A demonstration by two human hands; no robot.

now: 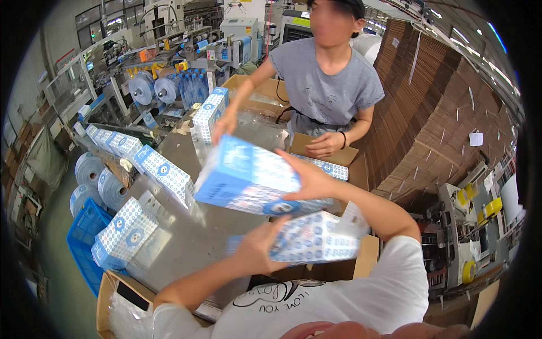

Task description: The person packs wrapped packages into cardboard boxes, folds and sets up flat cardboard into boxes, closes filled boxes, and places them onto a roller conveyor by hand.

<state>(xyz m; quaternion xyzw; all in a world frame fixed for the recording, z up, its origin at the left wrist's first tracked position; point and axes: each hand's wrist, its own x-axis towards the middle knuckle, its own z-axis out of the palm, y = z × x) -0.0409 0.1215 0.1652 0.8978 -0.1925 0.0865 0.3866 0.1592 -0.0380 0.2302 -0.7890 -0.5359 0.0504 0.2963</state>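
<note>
My right hand (316, 176) is closed on a long blue-and-white printed pack (243, 175), tilted and raised above the table, its thumb and fingers along the upper end. Just below it, my left hand (261, 246) grips a second pack (316, 237) with the same round print. Motion blurs both packs a little. Across the table, a co-worker's hand (224, 127) is beside an upright pack (212, 113). The co-worker's other hand (328, 144) rests over an open carton holding a printed pack (330, 169).
A grey metal table (197, 237) carries a row of packs (164, 172) at left and another pack (125, 231) nearer me. Beside it are film rolls (87, 169) and a blue crate (82, 237). Flat cardboard (418, 107) is stacked at right; a carton (110, 305) stands lower left.
</note>
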